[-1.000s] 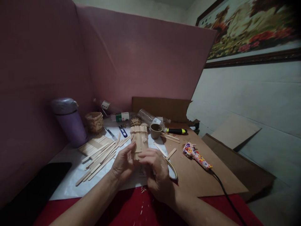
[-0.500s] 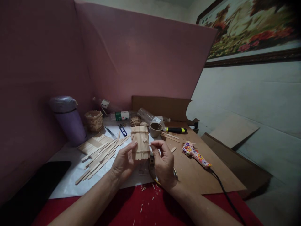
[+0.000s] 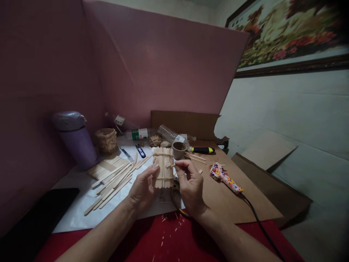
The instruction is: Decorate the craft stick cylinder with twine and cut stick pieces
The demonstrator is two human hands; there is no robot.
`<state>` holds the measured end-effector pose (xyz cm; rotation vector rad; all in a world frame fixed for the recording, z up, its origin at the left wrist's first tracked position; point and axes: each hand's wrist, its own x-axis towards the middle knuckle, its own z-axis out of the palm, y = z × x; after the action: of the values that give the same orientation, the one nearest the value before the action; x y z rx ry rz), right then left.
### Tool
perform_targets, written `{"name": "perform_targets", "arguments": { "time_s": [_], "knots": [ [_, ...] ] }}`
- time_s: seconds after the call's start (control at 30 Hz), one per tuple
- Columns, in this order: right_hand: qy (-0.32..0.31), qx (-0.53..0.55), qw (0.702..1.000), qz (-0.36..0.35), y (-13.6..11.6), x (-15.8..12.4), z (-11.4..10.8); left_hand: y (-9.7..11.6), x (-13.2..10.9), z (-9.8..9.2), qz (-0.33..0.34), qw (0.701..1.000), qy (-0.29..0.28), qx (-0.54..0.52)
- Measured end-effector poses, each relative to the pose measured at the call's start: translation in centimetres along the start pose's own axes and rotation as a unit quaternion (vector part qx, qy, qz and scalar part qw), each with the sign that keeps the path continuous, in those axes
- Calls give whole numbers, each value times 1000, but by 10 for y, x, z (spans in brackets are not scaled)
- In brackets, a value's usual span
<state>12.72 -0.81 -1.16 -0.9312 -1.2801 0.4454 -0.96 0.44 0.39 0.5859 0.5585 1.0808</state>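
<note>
My left hand (image 3: 144, 183) is closed around the left side of a holder made of upright popsicle sticks (image 3: 163, 173), with twine bands near its top and bottom. A small wood chip (image 3: 168, 165) shows on the front of the holder. At its right side, my right hand (image 3: 191, 185) pinches a small sliver of wood (image 3: 172, 166) between thumb and fingertips, its tip close to the chip. Whether the sliver touches the holder I cannot tell. Beneath my right hand lies a pair of scissors (image 3: 178, 209), partly hidden.
Loose popsicle sticks (image 3: 114, 185) lie left on white paper. Behind are a purple flask (image 3: 76, 142), a decorated pot (image 3: 106, 142), blue thread snips (image 3: 140, 151), plastic bottles (image 3: 139, 134) and a small cup (image 3: 179, 149). A flowered glue gun (image 3: 225, 178) with a cord rests on cardboard at right.
The holder has turned slightly in my left hand, so its front sticks look straighter. My right hand has brought the sliver a little nearer to the chip. The view has shifted slightly.
</note>
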Motion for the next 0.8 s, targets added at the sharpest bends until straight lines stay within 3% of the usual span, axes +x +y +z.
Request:
{"name": "perform_targets", "arguments": {
  "time_s": [0.2, 0.7, 0.8],
  "knots": [
    [8, 30, 999, 17, 3, 9, -3, -1, -3, 3, -14, 1000, 4, 26],
    [-35, -32, 999, -5, 6, 15, -6, -2, -1, 0, -35, 997, 36, 55],
    [-37, -15, 999, 20, 4, 17, -7, -2, 0, 1, -38, 998, 35, 44]
  ]
}}
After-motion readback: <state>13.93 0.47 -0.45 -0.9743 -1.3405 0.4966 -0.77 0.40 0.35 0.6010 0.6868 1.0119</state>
